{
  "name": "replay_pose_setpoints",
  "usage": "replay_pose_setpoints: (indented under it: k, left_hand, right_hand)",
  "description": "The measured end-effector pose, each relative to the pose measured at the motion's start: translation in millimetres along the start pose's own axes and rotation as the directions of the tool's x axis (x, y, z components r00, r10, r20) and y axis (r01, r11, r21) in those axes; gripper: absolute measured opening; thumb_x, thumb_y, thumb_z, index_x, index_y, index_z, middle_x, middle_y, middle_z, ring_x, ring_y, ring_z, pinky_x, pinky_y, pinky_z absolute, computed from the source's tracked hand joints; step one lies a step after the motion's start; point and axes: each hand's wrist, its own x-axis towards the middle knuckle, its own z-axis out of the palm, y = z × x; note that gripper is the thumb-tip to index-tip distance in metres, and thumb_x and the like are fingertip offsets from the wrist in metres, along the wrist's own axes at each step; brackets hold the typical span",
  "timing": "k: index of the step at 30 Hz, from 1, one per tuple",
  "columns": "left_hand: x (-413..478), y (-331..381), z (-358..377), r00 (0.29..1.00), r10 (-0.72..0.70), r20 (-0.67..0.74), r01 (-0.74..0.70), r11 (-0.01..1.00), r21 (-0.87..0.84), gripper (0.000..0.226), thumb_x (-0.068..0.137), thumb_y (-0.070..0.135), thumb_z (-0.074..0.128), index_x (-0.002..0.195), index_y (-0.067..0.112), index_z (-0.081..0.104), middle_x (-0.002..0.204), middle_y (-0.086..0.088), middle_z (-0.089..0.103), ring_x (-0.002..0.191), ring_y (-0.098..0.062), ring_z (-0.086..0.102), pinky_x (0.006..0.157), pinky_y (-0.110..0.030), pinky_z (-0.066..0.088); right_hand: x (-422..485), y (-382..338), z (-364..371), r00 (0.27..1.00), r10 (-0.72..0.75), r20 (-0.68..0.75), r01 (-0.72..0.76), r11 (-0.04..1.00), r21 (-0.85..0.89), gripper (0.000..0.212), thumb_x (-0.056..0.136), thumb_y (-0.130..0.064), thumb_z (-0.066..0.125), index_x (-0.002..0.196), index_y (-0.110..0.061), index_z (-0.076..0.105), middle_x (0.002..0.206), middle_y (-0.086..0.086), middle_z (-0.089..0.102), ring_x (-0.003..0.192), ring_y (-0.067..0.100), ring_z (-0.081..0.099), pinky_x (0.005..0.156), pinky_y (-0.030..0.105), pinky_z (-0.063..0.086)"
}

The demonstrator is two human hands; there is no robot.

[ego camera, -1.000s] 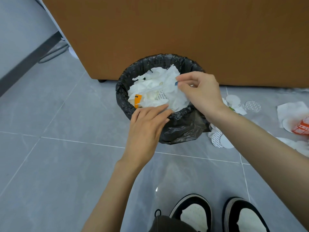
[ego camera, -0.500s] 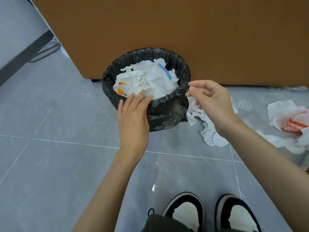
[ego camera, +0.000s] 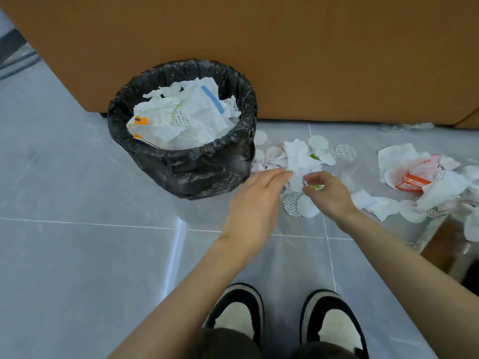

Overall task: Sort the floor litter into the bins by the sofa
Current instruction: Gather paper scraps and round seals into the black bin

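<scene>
A bin lined with a black bag (ego camera: 204,172) stands on the floor against the brown sofa side (ego camera: 285,60), heaped with crumpled white paper and wrappers (ego camera: 186,117). Just right of it, a crumpled white paper scrap (ego camera: 298,156) lies on the tiles among round seals. My left hand (ego camera: 256,200) reaches over with its fingers straight, and the fingertips touch the scrap's left edge. My right hand (ego camera: 326,193) has curled fingers that pinch the scrap's lower end, where a small green bit shows.
Round white and printed foil seals (ego camera: 305,206) lie scattered around the scrap. Further right sit white tissues (ego camera: 394,156) and an orange-red packet (ego camera: 417,174). A brown object (ego camera: 445,244) shows at the right edge. My shoes (ego camera: 238,312) stand below on grey tiles.
Both hands have left the bin and moved down and right to the floor litter. The left hand let go of the bin rim; the right hand now pinches the scrap.
</scene>
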Motion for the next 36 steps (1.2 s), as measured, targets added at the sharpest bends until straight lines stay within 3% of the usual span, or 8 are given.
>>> replay_pose_setpoints:
  k: [4, 9, 15, 19, 23, 29, 32, 36]
  left_hand:
    - [7.5, -11.4, 27.6, 0.944, -0.140, 0.300, 0.160, 0.986, -0.043, 0.050, 0.092, 0.004, 0.045, 0.140, 0.017, 0.042, 0.143, 0.000, 0.044, 0.130, -0.020, 0.041, 0.108, -0.030, 0.033]
    - [18.5, -29.1, 61.3, 0.855, -0.221, 0.469, 0.254, 0.967, -0.008, 0.052, 0.092, 0.011, 0.048, 0.143, 0.019, 0.036, 0.142, -0.007, 0.043, 0.129, -0.026, 0.042, 0.106, -0.038, 0.037]
    - [35.6, -35.7, 91.0, 0.743, -0.229, 0.629, 0.217, 0.971, 0.097, 0.065, 0.093, 0.021, 0.053, 0.148, 0.021, 0.020, 0.149, -0.004, 0.026, 0.134, -0.026, 0.032, 0.109, -0.040, 0.033]
    - [37.5, -36.9, 104.3, 0.747, -0.211, 0.631, 0.144, 0.977, 0.156, 0.066, 0.089, 0.025, 0.060, 0.146, 0.024, 0.027, 0.142, -0.002, 0.032, 0.130, -0.025, 0.028, 0.107, -0.036, 0.033]
    - [30.6, -39.4, 110.4, 0.802, -0.238, 0.547, 0.260, 0.965, 0.038, 0.059, 0.083, 0.019, 0.068, 0.136, 0.022, 0.042, 0.127, -0.001, 0.042, 0.121, -0.020, 0.039, 0.101, -0.030, 0.037]
    - [14.4, -44.8, 110.4, 0.803, -0.339, 0.491, 0.456, 0.879, -0.138, 0.048, 0.076, 0.013, 0.075, 0.119, 0.017, 0.053, 0.119, 0.000, 0.059, 0.103, -0.015, 0.056, 0.083, -0.019, 0.040]
    - [6.7, -45.3, 105.6, 0.807, -0.359, 0.468, 0.490, 0.850, -0.194, 0.041, 0.075, 0.011, 0.075, 0.112, 0.016, 0.057, 0.105, 0.001, 0.064, 0.087, -0.010, 0.057, 0.073, -0.015, 0.040]
    - [-2.6, -42.9, 99.0, 0.821, -0.330, 0.466, 0.482, 0.837, -0.257, 0.036, 0.075, 0.007, 0.074, 0.107, 0.015, 0.060, 0.097, 0.002, 0.065, 0.085, -0.013, 0.061, 0.076, -0.021, 0.048]
  right_hand:
    - [6.3, 28.5, -0.9, 0.997, 0.013, 0.074, 0.002, 0.979, -0.205, 0.039, 0.087, -0.013, 0.060, 0.126, -0.014, 0.055, 0.131, 0.008, 0.055, 0.119, 0.027, 0.051, 0.096, 0.027, 0.036]
    - [11.3, 51.8, 13.1, 0.970, 0.038, 0.242, 0.046, 0.941, -0.334, 0.058, 0.088, -0.015, 0.058, 0.141, -0.020, 0.037, 0.144, 0.010, 0.039, 0.131, 0.033, 0.035, 0.107, 0.034, 0.030]
    - [2.7, 62.9, 25.0, 0.957, -0.038, 0.288, 0.140, 0.929, -0.344, 0.048, 0.081, -0.007, 0.061, 0.127, -0.018, 0.051, 0.125, 0.010, 0.046, 0.112, 0.027, 0.049, 0.097, 0.030, 0.038]
    - [0.2, 68.7, 22.3, 0.952, -0.054, 0.301, 0.152, 0.938, -0.311, 0.035, 0.080, -0.008, 0.065, 0.113, -0.015, 0.058, 0.102, 0.002, 0.048, 0.083, 0.013, 0.048, 0.075, 0.018, 0.036]
    - [2.9, 74.8, 17.7, 0.961, 0.015, 0.276, 0.057, 0.966, -0.253, 0.026, 0.074, -0.013, 0.075, 0.091, -0.021, 0.056, 0.086, -0.001, 0.051, 0.078, 0.014, 0.051, 0.071, 0.021, 0.041]
    - [0.2, 79.6, 14.0, 0.976, 0.035, 0.216, 0.015, 0.975, -0.223, 0.029, 0.069, -0.011, 0.077, 0.086, -0.021, 0.055, 0.095, 0.000, 0.046, 0.079, 0.009, 0.047, 0.062, 0.013, 0.033]
    - [-5.9, 75.2, 11.8, 0.996, -0.039, 0.076, 0.052, 0.982, -0.182, 0.033, 0.072, -0.015, 0.076, 0.091, -0.023, 0.051, 0.100, -0.001, 0.041, 0.091, 0.014, 0.046, 0.073, 0.019, 0.036]
    - [-9.9, 61.0, 11.8, 0.986, -0.168, -0.006, 0.163, 0.960, -0.228, 0.051, 0.078, -0.015, 0.071, 0.122, -0.026, 0.050, 0.136, 0.001, 0.029, 0.126, 0.019, 0.028, 0.086, 0.023, 0.034]
